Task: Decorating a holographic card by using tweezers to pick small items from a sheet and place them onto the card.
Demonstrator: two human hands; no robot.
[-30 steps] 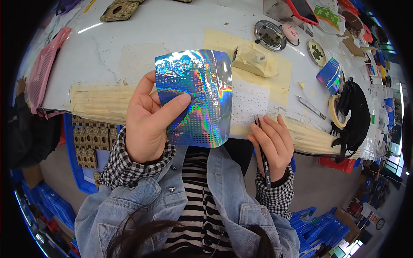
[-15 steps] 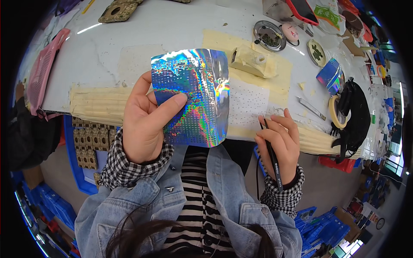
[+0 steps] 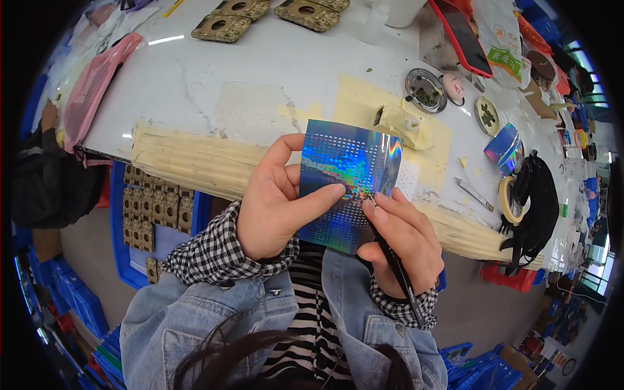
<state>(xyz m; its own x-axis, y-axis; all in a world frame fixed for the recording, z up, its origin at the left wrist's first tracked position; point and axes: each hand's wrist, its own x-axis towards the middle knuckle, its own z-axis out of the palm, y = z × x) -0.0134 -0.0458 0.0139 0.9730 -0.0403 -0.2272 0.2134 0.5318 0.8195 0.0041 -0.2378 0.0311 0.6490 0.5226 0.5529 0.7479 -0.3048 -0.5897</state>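
Note:
My left hand (image 3: 276, 201) holds a shiny holographic sheet (image 3: 348, 159) by its left side, thumb across the front and fingers behind. Rows of small dashes cover the sheet. My right hand (image 3: 406, 244) grips black tweezers (image 3: 395, 265), their tips at the sheet's lower right part near my left thumb. Whether anything is between the tips is too small to tell. Behind the sheet, a white dotted paper (image 3: 408, 174) shows in part on the table. Just beyond it sits a small tape-wrapped block (image 3: 406, 127).
Yellow tape (image 3: 195, 159) lines the table's front edge. To the right lie a craft knife (image 3: 476, 194), a tape roll (image 3: 513, 201), and a round dish (image 3: 426, 91) of small parts. Camouflage-patterned pieces (image 3: 227, 26) lie at the back; more fill a blue tray (image 3: 133, 276) below the edge.
The tweezers have moved from the white paper up to the sheet. My left hand has shifted right and lower with the sheet. The whole view has shifted somewhat.

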